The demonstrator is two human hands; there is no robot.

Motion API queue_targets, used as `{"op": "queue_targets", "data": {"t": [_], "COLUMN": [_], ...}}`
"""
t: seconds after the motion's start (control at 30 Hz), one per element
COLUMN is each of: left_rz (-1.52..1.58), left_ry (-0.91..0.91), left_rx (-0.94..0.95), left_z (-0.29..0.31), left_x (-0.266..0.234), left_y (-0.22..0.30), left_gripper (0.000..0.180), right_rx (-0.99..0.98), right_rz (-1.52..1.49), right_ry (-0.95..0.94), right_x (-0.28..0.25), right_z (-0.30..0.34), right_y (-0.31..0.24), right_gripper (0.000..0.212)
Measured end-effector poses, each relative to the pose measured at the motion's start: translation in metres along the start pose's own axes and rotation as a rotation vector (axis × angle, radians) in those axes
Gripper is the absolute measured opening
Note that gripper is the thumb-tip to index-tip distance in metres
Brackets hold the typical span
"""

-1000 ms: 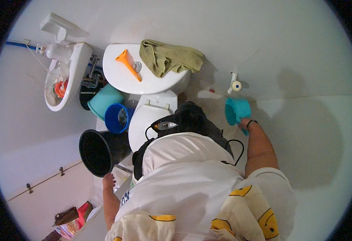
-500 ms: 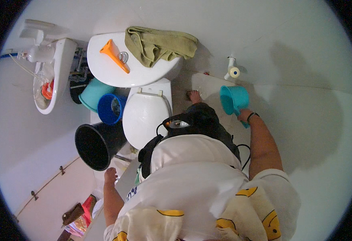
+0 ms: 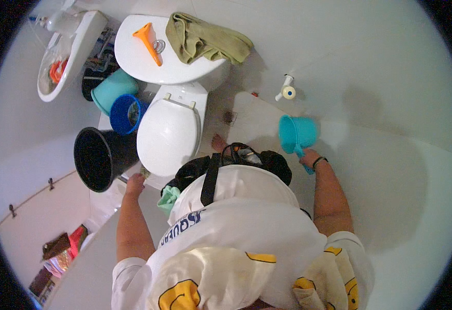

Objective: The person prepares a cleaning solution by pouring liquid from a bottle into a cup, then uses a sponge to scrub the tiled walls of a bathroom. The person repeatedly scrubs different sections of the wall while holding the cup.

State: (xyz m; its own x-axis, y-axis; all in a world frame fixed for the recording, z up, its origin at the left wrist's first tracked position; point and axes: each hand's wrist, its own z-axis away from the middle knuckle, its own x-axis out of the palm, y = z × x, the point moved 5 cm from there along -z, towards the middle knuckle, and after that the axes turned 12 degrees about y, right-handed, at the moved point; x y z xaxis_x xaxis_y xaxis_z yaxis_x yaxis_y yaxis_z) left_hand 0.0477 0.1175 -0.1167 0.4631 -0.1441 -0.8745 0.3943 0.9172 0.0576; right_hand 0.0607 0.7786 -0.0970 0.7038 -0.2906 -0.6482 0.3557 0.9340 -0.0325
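Note:
On the right, my right hand (image 3: 310,157) is closed round the handle of a turquoise dipper (image 3: 305,132). The dipper is tilted, its round mouth facing left, below a white wall tap (image 3: 287,92). My left hand (image 3: 135,185) is on the left side, beside the lower end of a large black bucket (image 3: 94,159). Its fingers are small and partly hidden, so whether they grip anything does not show. Between the hands stands a white toilet with its lid (image 3: 168,138) down.
A blue bucket (image 3: 118,114) and a teal bucket (image 3: 113,89) sit left of the toilet. On the cistern (image 3: 128,44) lie an orange funnel-shaped tool (image 3: 149,45) and an olive towel (image 3: 205,39). A washbasin (image 3: 81,54) juts from the left wall. A floor drain (image 3: 229,118) lies right of the toilet.
My body has turned and leaned, so the room sits differently in view. My left hand has come nearer the toilet's side. The dipper stays in my right hand, near the tap.

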Motion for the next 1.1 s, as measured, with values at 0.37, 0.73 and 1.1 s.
{"op": "queue_targets", "data": {"t": [0.37, 0.73, 1.1], "left_rz": [0.621, 0.917, 0.814], "left_ry": [0.071, 0.088, 0.0], "left_rx": [-0.524, -0.981, -0.998], "left_z": [0.0, 0.027, 0.057], "left_x": [0.015, 0.015, 0.031], "left_y": [0.044, 0.084, 0.065], "left_gripper": [0.029, 0.034, 0.036], "right_rx": [-0.08, -0.151, -0.114], "right_rz": [-0.01, 0.06, -0.028], "right_ry": [0.053, 0.007, -0.047], "right_x": [0.065, 0.048, 0.033], "right_z": [-0.023, 0.001, -0.003], "right_y": [0.042, 0.054, 0.041], "right_gripper": [0.024, 0.03, 0.029]}}
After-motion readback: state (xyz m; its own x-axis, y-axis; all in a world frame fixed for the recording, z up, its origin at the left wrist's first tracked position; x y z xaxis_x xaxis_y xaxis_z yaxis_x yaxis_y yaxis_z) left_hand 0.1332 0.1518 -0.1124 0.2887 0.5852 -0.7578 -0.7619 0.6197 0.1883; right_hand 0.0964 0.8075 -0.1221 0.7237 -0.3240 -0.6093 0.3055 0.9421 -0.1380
